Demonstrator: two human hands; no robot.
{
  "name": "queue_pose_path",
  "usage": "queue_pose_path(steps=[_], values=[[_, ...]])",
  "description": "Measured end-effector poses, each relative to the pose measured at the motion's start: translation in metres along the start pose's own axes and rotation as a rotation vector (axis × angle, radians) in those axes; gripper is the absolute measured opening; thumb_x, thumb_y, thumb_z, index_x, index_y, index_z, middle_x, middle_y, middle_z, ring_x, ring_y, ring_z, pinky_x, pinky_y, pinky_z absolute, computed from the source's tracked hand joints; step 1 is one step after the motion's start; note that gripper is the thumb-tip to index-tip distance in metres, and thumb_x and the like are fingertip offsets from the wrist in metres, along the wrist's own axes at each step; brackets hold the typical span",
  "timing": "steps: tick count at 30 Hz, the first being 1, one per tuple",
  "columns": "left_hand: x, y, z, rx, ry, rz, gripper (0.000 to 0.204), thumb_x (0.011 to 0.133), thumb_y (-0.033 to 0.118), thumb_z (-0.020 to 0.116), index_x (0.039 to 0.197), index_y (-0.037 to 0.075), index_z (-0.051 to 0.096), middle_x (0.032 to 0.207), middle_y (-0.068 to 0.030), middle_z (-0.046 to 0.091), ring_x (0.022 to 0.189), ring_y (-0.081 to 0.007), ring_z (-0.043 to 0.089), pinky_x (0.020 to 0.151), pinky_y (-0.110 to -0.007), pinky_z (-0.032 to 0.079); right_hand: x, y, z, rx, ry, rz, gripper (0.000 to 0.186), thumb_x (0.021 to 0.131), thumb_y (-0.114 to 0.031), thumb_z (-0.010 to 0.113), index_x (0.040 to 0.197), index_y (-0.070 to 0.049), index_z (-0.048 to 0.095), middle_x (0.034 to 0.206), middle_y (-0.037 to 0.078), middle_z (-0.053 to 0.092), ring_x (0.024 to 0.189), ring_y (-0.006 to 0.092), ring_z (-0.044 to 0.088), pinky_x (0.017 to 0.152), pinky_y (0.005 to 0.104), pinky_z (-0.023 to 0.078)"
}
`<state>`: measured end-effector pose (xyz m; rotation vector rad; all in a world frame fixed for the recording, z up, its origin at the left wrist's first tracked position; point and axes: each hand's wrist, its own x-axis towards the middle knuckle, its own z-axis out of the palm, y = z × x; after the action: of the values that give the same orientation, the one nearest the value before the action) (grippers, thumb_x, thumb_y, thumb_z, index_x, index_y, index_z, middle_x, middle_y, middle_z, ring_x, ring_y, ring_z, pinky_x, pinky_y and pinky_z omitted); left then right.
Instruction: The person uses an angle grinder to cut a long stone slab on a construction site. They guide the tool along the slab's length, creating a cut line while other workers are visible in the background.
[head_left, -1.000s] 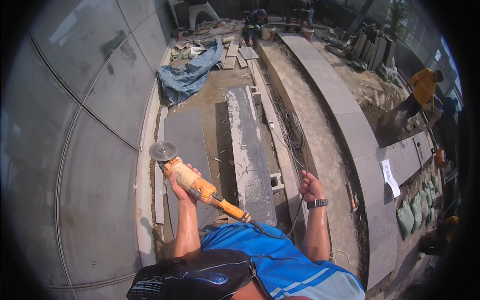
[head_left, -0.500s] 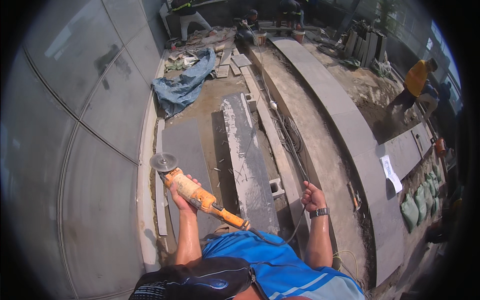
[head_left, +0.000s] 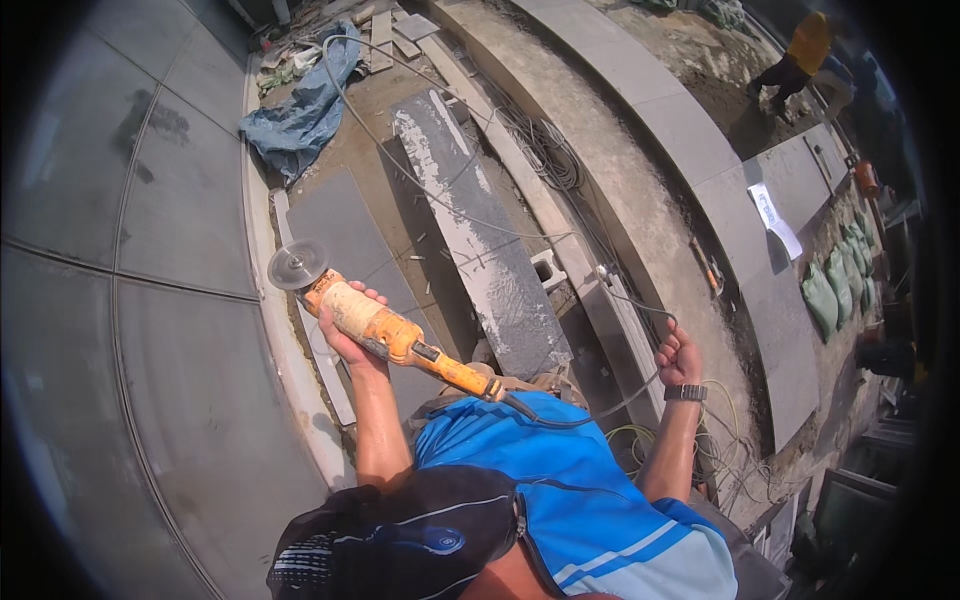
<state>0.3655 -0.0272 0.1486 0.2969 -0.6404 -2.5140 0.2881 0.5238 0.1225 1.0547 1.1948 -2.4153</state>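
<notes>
My left hand [head_left: 350, 345] is wrapped around the body of an orange angle grinder [head_left: 395, 335]. The grinder's round cutting disc [head_left: 298, 264] points up and left, clear of the slabs. From the rear of its handle a dark power cord [head_left: 570, 424] sags across my front to my right hand [head_left: 680, 355], whose fingers are closed on it. Past that hand the cord loops away over the ground. Below and ahead lies a long grey stone slab [head_left: 490, 250] with whitish smears. A flat grey slab [head_left: 345, 225] lies left of it, near the disc.
A panelled wall [head_left: 190, 390] stands close on my left. A blue tarp [head_left: 305, 115] lies ahead. A hollow block [head_left: 547, 268], coiled cable [head_left: 545, 150] and an orange-handled tool [head_left: 712, 272] lie around the long ledge. Green sacks [head_left: 825, 295] and another person [head_left: 805, 50] are on the right.
The view has tilted down and turned. My right hand has moved right with the cord, which now swings in a wide loop over the slab. The grinder stays in my left hand.
</notes>
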Motion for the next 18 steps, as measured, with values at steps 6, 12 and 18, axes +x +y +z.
queue_pose_path(steps=[6,12,18], values=[[0.0,0.014,-0.009,-0.056,-0.123,-0.038,0.064,0.088,0.05,0.071,0.124,0.001,0.054,0.111,-0.0127,0.064,0.097,-0.03,0.068,0.085,-0.048,0.059,-0.02,0.017,-0.008,0.023,0.051,-0.027,0.024,0.111,-0.024,0.049,0.128,-0.008,0.054,0.063,-0.009,0.029,0.047,0.0056,0.025,0.044,0.0246,0.025],[-0.002,0.021,-0.015,-0.05,-0.146,-0.049,0.063,0.089,0.049,0.071,0.126,0.001,0.054,0.114,-0.0126,0.063,0.099,-0.0304,0.068,0.088,-0.049,0.059,-0.028,-0.004,0.004,-0.018,0.079,-0.159,0.031,0.111,-0.024,0.048,0.134,-0.005,0.054,0.065,-0.008,0.031,0.05,0.0056,0.029,0.046,0.0245,0.026],[-0.013,0.016,0.005,-0.001,-0.135,-0.016,0.062,0.09,0.05,0.069,0.125,0.001,0.055,0.115,-0.0129,0.064,0.099,-0.0301,0.069,0.088,-0.047,0.061,-0.06,-0.089,0.038,-0.105,-0.106,-0.319,0.033,0.112,-0.023,0.048,0.136,-0.002,0.052,0.068,-0.009,0.034,0.052,0.0054,0.032,0.049,0.0234,0.028]])
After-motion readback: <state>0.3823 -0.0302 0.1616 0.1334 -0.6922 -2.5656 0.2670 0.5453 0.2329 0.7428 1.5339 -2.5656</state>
